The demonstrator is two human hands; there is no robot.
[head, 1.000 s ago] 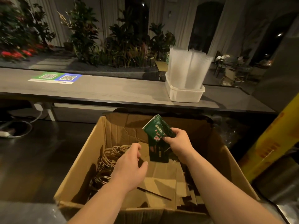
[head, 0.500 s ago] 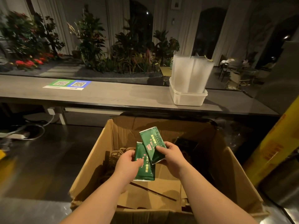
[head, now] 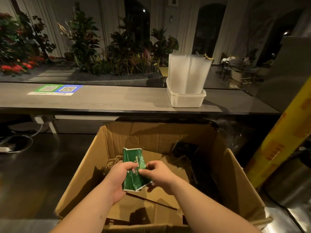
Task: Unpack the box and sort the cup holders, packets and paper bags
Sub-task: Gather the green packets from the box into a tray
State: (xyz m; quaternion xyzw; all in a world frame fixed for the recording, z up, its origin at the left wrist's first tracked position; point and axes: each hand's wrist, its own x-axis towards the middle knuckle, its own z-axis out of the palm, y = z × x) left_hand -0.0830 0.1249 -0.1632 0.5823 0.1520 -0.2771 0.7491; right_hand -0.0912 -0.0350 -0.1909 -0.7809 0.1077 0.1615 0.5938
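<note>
Green packets (head: 134,167): glossy, white-edged with pale print, seemingly two overlapped. They stand nearly upright between your hands; your left hand (head: 120,179) grips their left edge and your right hand (head: 159,175) pinches the right edge.

Cardboard box (head: 80,187): brown, creased, flaps open, directly below both your hands.

Paper bags (head: 146,204): brown, flat, stacked on the box floor under your wrists.

Cord loops (head: 111,163): brown twisted coils, just beyond your left hand.

Dark packet (head: 184,147): leaning in the far corner, beyond your right hand; its print is unreadable.
</note>
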